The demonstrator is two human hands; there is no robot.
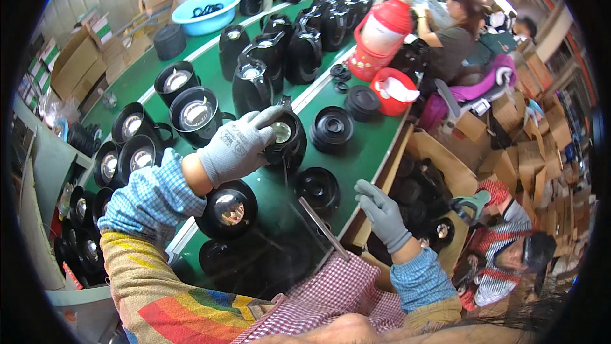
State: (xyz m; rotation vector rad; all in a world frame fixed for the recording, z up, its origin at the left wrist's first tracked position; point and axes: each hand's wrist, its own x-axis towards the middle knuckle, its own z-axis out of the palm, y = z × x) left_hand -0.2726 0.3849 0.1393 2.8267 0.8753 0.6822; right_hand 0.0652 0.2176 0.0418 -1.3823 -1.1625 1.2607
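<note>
My left hand (237,143), in a grey knit glove, grips the top of a black vacuum jug (294,147) that stands on the green bench (363,134). A silvery round opening shows in the top of this jug. My right hand (385,213), gloved the same way, hovers off the bench's right edge with its fingers stretched out and nothing in them. Between the hands sit a stack of round black parts (331,129) and a round black lid-like part (317,190). Close below my left wrist is a black housing with a mirror-like silvery dome (230,209).
Several black housings with shiny inserts (195,113) stand at left. Finished-looking black jugs (304,54) line the middle, near a red-and-white container (380,35) and a red basket (389,92). A metal bar (323,228) slants up before me. A carton of black parts (458,172) and co-workers (509,252) are at right.
</note>
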